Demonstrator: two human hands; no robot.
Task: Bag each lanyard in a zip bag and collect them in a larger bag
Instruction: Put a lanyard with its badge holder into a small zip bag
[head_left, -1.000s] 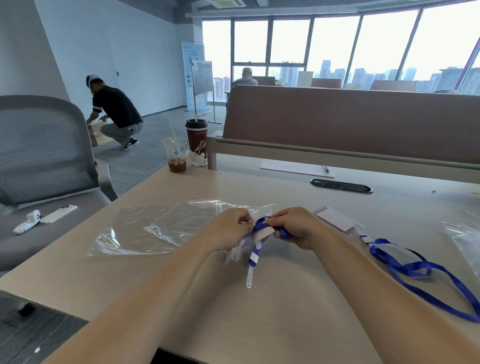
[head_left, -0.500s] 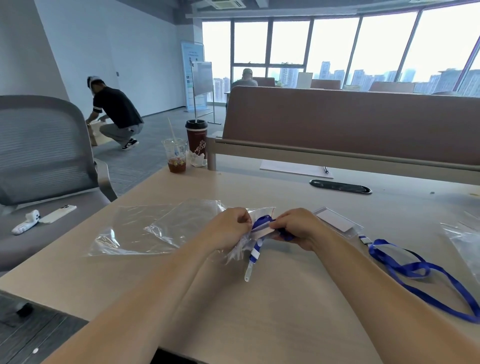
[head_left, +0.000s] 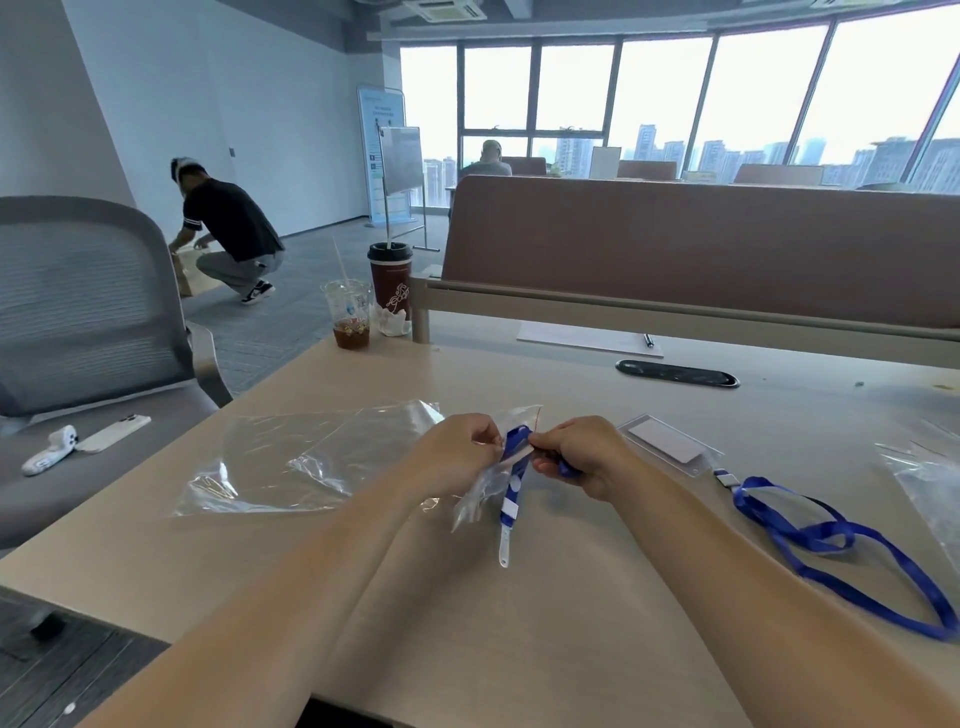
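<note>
My left hand (head_left: 457, 454) pinches the mouth of a small clear zip bag (head_left: 480, 496) just above the table. My right hand (head_left: 582, 454) grips a folded blue lanyard (head_left: 511, 488) and holds it at the bag's opening; its white strap end hangs down toward the table. A large clear bag (head_left: 311, 457) lies flat to the left of my hands. A second blue lanyard (head_left: 841, 551) with a clear badge holder (head_left: 670, 444) lies loose on the table to the right.
More clear bags (head_left: 930, 467) lie at the right edge. An iced drink cup (head_left: 350, 314) and a dark red coffee cup (head_left: 390, 286) stand at the far left corner. A grey chair (head_left: 78, 312) holding a phone stands left. A brown divider (head_left: 701, 249) runs behind the desk.
Both hands have lifted slightly and the lanyard's blue fold has gone a little further into the small bag's mouth. The loose lanyard and the large bag have not moved.
</note>
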